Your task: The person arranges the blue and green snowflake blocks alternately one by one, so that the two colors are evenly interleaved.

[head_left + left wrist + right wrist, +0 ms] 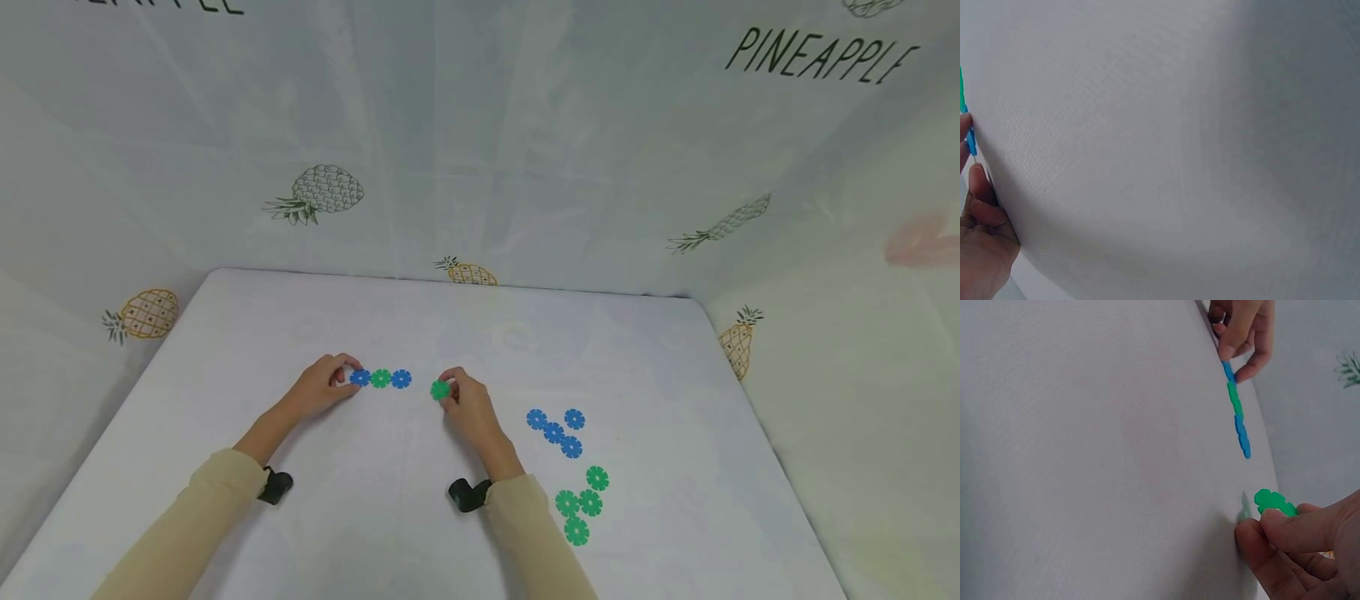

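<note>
A short row of flower-shaped plastic discs lies near the middle of the table: a blue disc (361,378), a green disc (381,379) and another blue disc (402,379), edge to edge. My left hand (324,386) pinches the blue disc at the row's left end between thumb and fingers. To the right, apart from the row, my right hand (470,407) pinches a loose green disc (440,390). In the right wrist view that green disc (1272,502) is held just off the table surface. The left wrist view catches only part of the left hand (985,244) at its edge.
Several blue discs (553,432) lie on the white table (660,375) right of my right hand. Closer to me is a group of green discs (590,502). Black wrist cameras sit at both cuffs. Pineapple-printed cloth (480,167) hangs behind the table.
</note>
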Tool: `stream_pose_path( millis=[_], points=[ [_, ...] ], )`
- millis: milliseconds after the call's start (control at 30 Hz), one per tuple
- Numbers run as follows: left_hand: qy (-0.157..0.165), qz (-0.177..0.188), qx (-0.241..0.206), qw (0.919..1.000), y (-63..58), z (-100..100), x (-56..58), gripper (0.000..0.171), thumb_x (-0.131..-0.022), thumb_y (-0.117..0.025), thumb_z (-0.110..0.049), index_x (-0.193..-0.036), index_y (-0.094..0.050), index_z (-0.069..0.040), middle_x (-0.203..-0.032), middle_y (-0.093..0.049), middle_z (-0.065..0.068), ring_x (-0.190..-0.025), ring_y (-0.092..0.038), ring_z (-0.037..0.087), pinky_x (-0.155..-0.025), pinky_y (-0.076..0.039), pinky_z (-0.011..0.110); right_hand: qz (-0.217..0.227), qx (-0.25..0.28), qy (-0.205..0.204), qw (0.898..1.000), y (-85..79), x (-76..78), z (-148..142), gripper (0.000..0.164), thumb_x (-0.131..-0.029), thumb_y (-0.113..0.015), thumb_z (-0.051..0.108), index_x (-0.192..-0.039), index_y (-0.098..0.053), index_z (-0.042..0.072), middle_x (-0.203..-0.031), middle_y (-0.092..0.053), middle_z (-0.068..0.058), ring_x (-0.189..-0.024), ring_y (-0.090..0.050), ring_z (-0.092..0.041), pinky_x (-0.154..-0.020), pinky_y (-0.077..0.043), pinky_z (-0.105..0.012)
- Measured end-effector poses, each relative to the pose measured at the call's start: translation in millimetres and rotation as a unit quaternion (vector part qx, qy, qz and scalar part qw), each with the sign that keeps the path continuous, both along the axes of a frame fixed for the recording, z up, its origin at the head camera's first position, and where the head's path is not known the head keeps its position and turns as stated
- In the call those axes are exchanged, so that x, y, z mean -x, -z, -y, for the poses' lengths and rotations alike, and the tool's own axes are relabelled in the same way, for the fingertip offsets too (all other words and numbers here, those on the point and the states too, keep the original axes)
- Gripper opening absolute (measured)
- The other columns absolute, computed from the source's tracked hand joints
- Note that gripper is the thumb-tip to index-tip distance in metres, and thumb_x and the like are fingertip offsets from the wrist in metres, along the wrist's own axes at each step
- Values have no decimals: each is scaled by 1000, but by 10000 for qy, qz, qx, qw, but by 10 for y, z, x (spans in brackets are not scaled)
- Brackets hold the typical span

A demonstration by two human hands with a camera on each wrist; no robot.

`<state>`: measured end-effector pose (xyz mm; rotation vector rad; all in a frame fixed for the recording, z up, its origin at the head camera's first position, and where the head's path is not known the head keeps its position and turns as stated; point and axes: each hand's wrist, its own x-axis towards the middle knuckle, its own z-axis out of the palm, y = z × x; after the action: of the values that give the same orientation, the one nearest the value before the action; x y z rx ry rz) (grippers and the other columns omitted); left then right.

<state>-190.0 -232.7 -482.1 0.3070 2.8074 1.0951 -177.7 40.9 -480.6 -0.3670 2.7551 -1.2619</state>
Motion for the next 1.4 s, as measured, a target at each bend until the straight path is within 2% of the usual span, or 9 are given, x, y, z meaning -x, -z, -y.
stream_pose_path(
  millis=[267,600,1067,1400],
  points=[
    [26,-6,-30,10000,12,7,3,30,-84,-65,-11,-113,-58,-4,-80,-44,8,-73,-39,17,-63,-33,26,148,-143,47,9998,-21,32,131,27,-86,-62,1,-110,-56,10,-88,-60,-4,-74,-52,-13,-68,-46,-25],
    [-1,24,-83,10000,-18,-8,-4,30,-84,-65,-9,-113,-57,-3,-81,-45,10,-72,-39,18,-63,-33,27,98,-325,-143,9993,-42,109,226,25,-85,-62,1,-108,-57,9,-86,-60,-5,-74,-52,-14,-68,-45,-25],
    [20,35,-80,10000,-30,-18,-5,31,-85,-66,-12,-113,-57,-4,-81,-44,9,-72,-38,17,-62,-32,26,242,-1092,-67,9937,-89,176,321,26,-88,-61,7,-113,-57,10,-98,-60,-7,-88,-57,-17,-78,-49,-29],
    [0,35,-56,10000,-18,-4,-9,30,-84,-66,-11,-113,-57,-4,-80,-44,9,-72,-38,17,-62,-32,26,314,-1168,-153,9925,-69,226,340,26,-89,-59,7,-114,-56,12,-100,-59,-7,-86,-56,-15,-78,-49,-30]
  ],
)
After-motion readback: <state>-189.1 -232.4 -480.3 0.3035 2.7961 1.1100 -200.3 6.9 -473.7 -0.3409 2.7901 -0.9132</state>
